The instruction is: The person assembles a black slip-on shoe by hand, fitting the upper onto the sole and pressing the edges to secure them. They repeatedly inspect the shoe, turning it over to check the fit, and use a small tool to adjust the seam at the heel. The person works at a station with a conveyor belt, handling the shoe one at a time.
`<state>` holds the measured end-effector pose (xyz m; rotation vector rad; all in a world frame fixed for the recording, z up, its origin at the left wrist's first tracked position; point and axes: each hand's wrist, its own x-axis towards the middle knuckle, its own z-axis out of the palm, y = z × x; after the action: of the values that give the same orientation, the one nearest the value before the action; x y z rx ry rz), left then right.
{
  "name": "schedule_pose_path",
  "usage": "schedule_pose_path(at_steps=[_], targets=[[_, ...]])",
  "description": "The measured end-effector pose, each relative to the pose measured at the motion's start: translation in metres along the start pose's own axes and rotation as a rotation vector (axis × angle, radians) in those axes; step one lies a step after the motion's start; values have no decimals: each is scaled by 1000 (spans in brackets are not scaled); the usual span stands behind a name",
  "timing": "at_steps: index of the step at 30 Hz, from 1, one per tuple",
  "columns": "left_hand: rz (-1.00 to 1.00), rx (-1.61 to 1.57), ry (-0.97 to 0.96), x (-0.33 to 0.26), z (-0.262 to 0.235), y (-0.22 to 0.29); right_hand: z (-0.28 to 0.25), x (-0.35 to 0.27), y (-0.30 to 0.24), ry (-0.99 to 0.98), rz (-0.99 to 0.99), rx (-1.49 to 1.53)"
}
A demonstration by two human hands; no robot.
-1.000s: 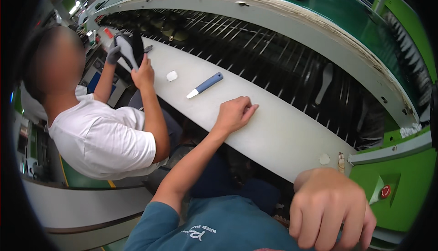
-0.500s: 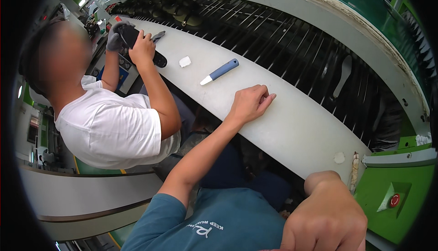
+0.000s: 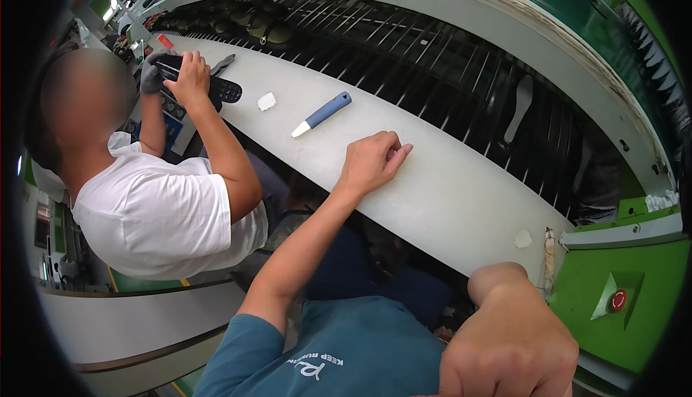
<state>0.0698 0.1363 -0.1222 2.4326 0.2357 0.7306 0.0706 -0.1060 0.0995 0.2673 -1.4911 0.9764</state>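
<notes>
My left hand [image 3: 373, 162] rests on the white worktop [image 3: 440, 188], fingers loosely curled under and thumb beside them; nothing shows in it. Beyond it to the left lies a tool with a blue handle [image 3: 329, 111] and a short white tip, apart from my fingers. Further left sits a small white block [image 3: 267, 101]. My right hand [image 3: 512, 343] is raised close to the camera at the lower right, its back showing. Its fingers bend down out of sight at the lower edge, so what they hold, if anything, is hidden.
A person [image 3: 158, 202] in a white shirt, one hand grey-gloved, holds a black sole-shaped piece [image 3: 225, 90]. Behind the worktop runs a rack of dark rollers [image 3: 425, 80] bearing dark shoes [image 3: 268, 29]. A green machine panel [image 3: 613, 325] with a red button [image 3: 618, 300] stands right.
The whole view has shifted, so worktop things sit further left. My left hand keeps its place on the worktop and my right hand stays raised. The other person has tilted the black piece.
</notes>
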Motion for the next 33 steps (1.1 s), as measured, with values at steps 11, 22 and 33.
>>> schedule_pose_path(at_steps=[11,22,33], targets=[[-4,18,-41,-1,-3,1,-4,13,4,11,-59,-59],[70,31,9,-5,2,2,-11,21,21,-110,40,-97],[75,13,-4,-7,8,1,-9,30,34,-121,92,-116]])
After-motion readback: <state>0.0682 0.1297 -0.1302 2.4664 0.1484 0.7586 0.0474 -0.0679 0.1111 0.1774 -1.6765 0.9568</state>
